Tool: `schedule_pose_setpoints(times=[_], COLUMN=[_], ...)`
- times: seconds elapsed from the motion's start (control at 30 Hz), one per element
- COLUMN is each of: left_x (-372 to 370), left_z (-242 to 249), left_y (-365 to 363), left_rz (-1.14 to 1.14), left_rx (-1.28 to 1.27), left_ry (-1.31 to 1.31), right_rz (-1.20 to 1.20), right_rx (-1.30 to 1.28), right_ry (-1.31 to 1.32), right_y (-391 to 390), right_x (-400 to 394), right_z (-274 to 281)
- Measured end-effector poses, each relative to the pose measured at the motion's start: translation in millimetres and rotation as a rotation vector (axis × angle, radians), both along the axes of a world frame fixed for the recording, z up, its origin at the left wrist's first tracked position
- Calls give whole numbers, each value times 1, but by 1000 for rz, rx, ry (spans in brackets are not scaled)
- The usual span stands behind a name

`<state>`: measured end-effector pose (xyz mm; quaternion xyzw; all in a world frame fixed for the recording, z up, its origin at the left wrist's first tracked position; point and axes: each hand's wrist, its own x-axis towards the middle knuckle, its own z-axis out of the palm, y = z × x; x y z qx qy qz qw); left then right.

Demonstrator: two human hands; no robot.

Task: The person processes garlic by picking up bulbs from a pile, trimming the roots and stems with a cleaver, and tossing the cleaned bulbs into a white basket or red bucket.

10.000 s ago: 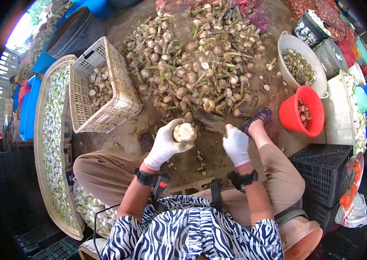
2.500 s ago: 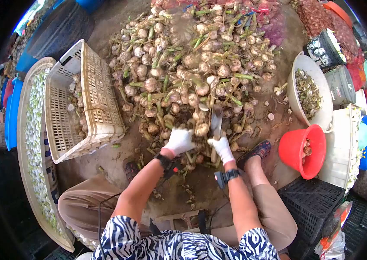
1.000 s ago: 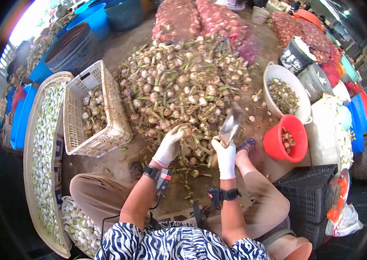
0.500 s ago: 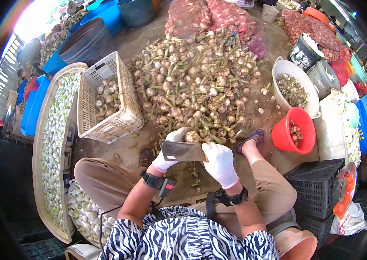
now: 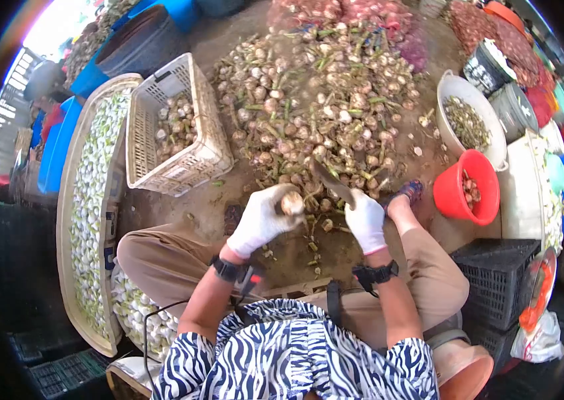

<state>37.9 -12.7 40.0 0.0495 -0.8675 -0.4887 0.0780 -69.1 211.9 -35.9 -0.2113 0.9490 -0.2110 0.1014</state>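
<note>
A white glove covers my left hand [image 5: 266, 219], whose fingers wrap round a pale, round bulb [image 5: 292, 203]. To its right, my right hand [image 5: 364, 220], also gloved, grips a dark flat knife [image 5: 332, 183] that points up and to the left. The blade is apart from the bulb. Beyond both hands a large heap of bulbs [image 5: 308, 113] with green and brown stems covers the ground. Loose trimmings [image 5: 314, 248] lie on the floor between my legs.
A white crate [image 5: 175, 175] with bulbs stands left, beside a long tray of white-green pieces [image 5: 88, 227]. Rightward are a red bucket [image 5: 452, 193], a white basin [image 5: 452, 130] and a black crate [image 5: 495, 273]. Net sacks [image 5: 388, 17] lie at the back.
My hands have moved apart. The knife, earlier held level across the front of the bulb, now angles upward at the right. The camera view has shifted slightly.
</note>
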Motion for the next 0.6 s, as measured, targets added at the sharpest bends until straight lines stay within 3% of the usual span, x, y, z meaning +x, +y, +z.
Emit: schedule_pose_setpoints(times=[0.07,0.1,0.13,0.2,0.27,0.33,0.4,0.47,0.5,0.6], left_x=[-14,-17,-15,-9,-6,0,-4,-10,-14,-14], left_z=[-14,-17,-20,-15,-9,-21,-12,-35,-41,-48], left_y=[-4,0,3,2,-6,-4,-8,-18,-17,-17], left_rz=[-3,21,48,2,0,3,57,154,238,197], left_rx=[13,171,328,409,173,156,-387,-69,394,1007], left_ry=[20,35,43,41,-119,25,-3,52,-2,-132], right_rz=[134,246,362,344,252,51,-62,-127,-93,-60], right_rx=[-278,-321,-208,-151,-113,81,-80,-197,-306,-595], right_ry=[192,182,217,296,261,152,185,145,99,-172], right_y=[-23,-28,-32,-35,-26,-17,-9,-8,-7,-10], right_x=[17,25,32,33,21,0,-6,-2,-1,14], right_z=[36,42,47,33,6,-16,-19,-11,-6,3])
